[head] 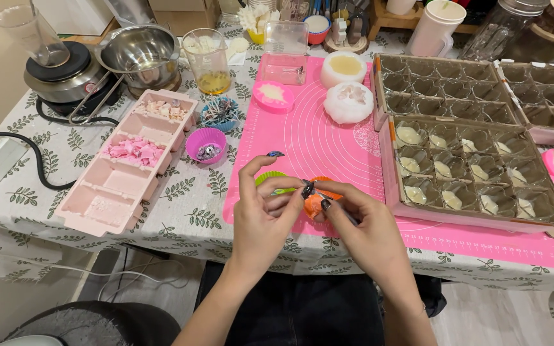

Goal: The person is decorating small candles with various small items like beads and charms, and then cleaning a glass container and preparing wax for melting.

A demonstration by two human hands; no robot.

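Cluttered desk with pink mat; left hand and right hand both pinch an orange cup above it; loosened fingers might drop it.

I see both forearms reaching up from the bottom edge and meeting above the pink mat. My left hand is raised, thumb and forefinger curled, the other fingers loosely spread. My right hand faces it, fingertips pinched together, nearly touching the left's.
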